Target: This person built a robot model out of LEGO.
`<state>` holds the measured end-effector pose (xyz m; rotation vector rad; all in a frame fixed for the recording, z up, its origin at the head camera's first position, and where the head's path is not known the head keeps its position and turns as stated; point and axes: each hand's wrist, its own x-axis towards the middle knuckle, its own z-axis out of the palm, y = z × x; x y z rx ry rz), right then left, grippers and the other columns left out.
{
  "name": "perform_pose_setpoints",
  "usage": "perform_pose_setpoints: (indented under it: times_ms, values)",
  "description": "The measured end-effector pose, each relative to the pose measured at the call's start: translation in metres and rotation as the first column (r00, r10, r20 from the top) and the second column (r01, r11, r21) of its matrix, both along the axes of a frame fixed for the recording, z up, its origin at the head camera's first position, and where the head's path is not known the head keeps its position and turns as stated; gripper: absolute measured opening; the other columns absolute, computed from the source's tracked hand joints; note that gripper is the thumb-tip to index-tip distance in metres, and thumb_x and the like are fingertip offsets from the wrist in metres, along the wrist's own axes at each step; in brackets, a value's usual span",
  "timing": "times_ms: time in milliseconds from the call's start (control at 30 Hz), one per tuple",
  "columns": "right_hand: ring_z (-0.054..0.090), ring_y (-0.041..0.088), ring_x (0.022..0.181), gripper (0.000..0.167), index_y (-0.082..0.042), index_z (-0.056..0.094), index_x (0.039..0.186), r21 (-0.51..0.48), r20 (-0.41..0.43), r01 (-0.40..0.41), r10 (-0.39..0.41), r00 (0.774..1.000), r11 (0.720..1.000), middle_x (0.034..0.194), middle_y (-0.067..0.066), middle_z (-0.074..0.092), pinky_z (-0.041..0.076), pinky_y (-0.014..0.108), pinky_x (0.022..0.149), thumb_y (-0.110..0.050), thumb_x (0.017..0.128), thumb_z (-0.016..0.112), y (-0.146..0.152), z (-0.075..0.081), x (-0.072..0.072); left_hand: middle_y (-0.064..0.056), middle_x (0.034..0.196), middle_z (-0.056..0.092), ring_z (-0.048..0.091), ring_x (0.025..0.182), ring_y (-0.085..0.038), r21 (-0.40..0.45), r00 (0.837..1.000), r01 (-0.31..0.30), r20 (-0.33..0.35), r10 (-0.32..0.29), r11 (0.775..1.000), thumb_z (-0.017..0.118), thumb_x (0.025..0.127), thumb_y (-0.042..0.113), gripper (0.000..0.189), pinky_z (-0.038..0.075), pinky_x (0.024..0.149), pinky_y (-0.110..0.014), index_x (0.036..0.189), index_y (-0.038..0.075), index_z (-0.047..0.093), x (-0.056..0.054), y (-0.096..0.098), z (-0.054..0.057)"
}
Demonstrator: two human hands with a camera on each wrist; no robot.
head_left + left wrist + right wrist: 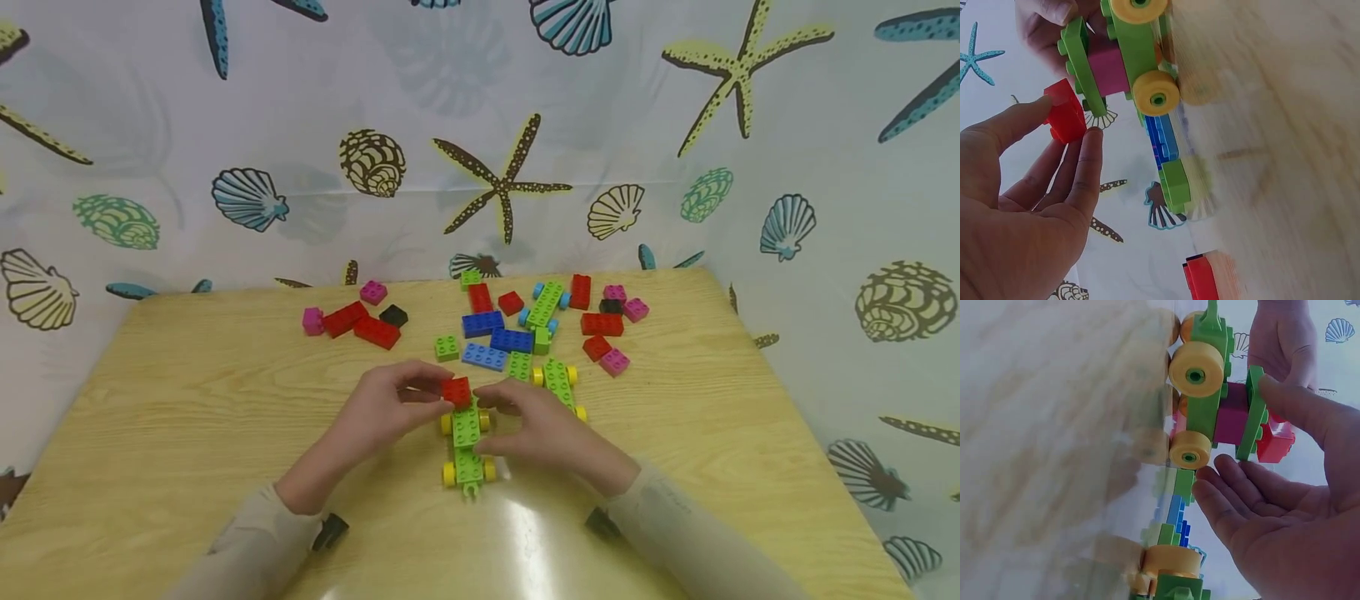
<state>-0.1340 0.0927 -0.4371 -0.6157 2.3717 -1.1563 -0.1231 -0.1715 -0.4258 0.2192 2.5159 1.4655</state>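
Standing at lower centre, the yellow-wheeled car [469, 468] is already topped with purple brick [1232, 414] and green plate [466, 427], gripped by the right hand [546, 427], while the red brick [457, 392], pinched by the left hand [386, 410], seems unseated.

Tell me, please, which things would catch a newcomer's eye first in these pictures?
Probably first the bright red brick, held in the fingers of the left hand. Next comes the green car with yellow wheels, standing between this hand and the right hand. Behind the table, the white cloth printed with large starfish and shells also draws the eye.
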Motion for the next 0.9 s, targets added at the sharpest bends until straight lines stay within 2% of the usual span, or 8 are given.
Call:
perform_pose_setpoints:
  times_ms: [267, 433, 767, 900]
  values:
    - [0.065, 0.028, 0.148, 0.068, -0.018, 0.064, 0.157, -0.013, 0.012, 0.008, -0.007, 1.0, 1.0, 0.156, 0.002, 0.07, 0.053, 0.05, 0.126, -0.034, 0.097, 0.09, -0.0017, -0.0028, -0.0001, -0.009, 0.136, 0.08, 0.077, 0.125, -0.03, -0.019, 0.999, 0.028, -0.027, -0.028, 0.999, 0.087, 0.1, 0.02, 0.036, 0.066, 0.108, -0.046, 0.134, 0.012, 0.078, 0.0031, 0.0047, -0.0034]
    - [0.064, 0.027, 0.149, 0.066, -0.019, 0.064, 0.156, -0.02, 0.024, 0.01, -0.01, 1.0, 1.0, 0.156, 0.0, 0.069, 0.053, 0.049, 0.126, -0.034, 0.097, 0.09, -0.0019, -0.0043, -0.0007, -0.009, 0.135, 0.08, 0.077, 0.125, -0.032, -0.037, 0.998, 0.038, -0.045, -0.04, 0.999, 0.086, 0.1, 0.017, 0.035, 0.066, 0.108, -0.047, 0.134, 0.011, 0.078, 0.0048, 0.0062, -0.0043]
    - [0.061, 0.029, 0.153, 0.069, -0.017, 0.061, 0.159, -0.029, -0.002, 0.005, -0.005, 1.0, 1.0, 0.164, 0.002, 0.063, 0.053, 0.048, 0.126, -0.03, 0.098, 0.089, -0.0032, -0.0057, -0.0007, -0.008, 0.13, 0.08, 0.079, 0.122, -0.031, -0.076, 0.992, 0.061, -0.106, -0.068, 0.995, 0.086, 0.1, 0.015, 0.033, 0.067, 0.104, -0.045, 0.132, 0.011, 0.08, 0.0062, 0.0082, -0.0037]
    - [0.06, 0.029, 0.155, 0.071, -0.017, 0.059, 0.161, -0.052, 0.004, 0.002, -0.002, 1.0, 0.999, 0.168, 0.003, 0.06, 0.052, 0.049, 0.127, -0.026, 0.098, 0.089, -0.0042, -0.005, -0.0005, -0.007, 0.128, 0.08, 0.079, 0.121, -0.03, -0.111, 0.985, 0.079, -0.145, -0.095, 0.991, 0.086, 0.1, 0.014, 0.032, 0.068, 0.102, -0.044, 0.131, 0.01, 0.08, 0.0059, 0.0094, -0.0023]
